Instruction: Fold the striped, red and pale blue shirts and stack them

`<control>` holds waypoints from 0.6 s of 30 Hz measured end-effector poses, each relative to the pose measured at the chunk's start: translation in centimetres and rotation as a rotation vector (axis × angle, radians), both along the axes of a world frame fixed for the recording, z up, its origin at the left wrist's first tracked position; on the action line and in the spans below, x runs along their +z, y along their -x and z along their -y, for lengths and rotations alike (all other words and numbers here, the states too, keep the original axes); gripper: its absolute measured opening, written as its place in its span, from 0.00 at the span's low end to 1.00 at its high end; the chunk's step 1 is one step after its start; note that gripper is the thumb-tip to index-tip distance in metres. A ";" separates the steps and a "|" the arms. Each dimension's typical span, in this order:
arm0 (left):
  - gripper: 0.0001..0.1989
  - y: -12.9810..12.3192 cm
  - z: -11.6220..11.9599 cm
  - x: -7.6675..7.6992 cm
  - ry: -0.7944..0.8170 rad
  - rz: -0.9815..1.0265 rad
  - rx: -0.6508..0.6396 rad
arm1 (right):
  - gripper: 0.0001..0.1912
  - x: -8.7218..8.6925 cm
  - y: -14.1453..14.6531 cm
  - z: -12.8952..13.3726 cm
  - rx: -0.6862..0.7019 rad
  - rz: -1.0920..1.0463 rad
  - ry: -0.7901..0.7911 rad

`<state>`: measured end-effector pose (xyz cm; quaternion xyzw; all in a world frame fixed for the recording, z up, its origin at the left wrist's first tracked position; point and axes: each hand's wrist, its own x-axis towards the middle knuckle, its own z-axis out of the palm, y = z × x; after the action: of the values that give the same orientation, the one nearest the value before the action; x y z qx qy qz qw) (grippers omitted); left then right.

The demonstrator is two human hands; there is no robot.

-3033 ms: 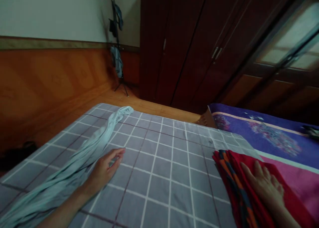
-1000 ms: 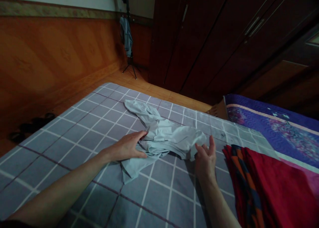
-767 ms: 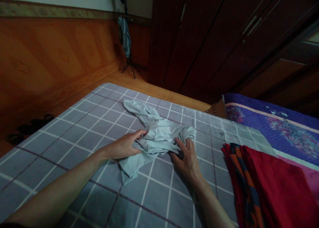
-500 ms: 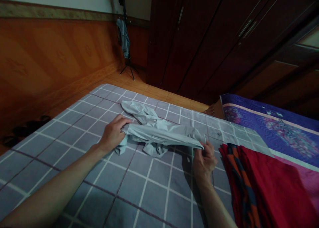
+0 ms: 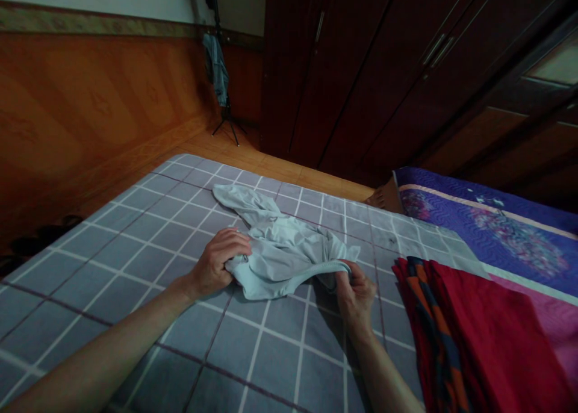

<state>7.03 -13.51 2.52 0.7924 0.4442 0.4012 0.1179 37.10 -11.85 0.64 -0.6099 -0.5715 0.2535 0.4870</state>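
Note:
A light grey garment [image 5: 289, 244], thin and crumpled, lies on the grey checked bed sheet [image 5: 176, 316]. Its kind is unclear, though a hemmed edge curves along the side nearest me. My left hand [image 5: 220, 259] is closed on the garment's left end, fingers curled over the cloth. At the right end of the hem, my right hand [image 5: 356, 289] pinches the fabric between thumb and fingers, lifting that edge slightly off the sheet. One narrow part of the cloth stretches away toward the far left.
Folded red clothes [image 5: 492, 322] with an orange and navy piece [image 5: 436, 322] lie right of my right arm. Beyond them is a purple floral mattress [image 5: 497, 214]. A dark wardrobe [image 5: 343, 70] and a coat stand [image 5: 221, 70] are at the back.
The garment's near edge, stretched fairly straight before, now sags into a curve toward me, showing more cloth behind it. My hands have come closer together, still holding it.

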 end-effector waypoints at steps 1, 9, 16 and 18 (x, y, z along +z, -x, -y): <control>0.16 0.2 0.1 0.1 0.024 0.080 0.027 | 0.13 -0.1 0.0 -0.1 -0.004 0.009 -0.008; 0.12 0.0 1.0 1.4 0.265 0.265 0.220 | 0.24 1.8 1.3 1.0 0.213 0.244 -0.426; 0.09 -3.9 2.7 2.2 0.132 0.036 0.024 | 0.17 2.7 7.8 5.9 0.702 0.239 -0.151; 0.08 -4.4 3.1 1.9 0.040 -0.007 -0.001 | 0.15 2.8 8.3 6.2 0.761 0.013 0.111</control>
<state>11.43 -16.65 4.43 0.7915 0.4521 0.3893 0.1323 28.79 -18.02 3.42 -0.3811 -0.7455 0.4429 0.3206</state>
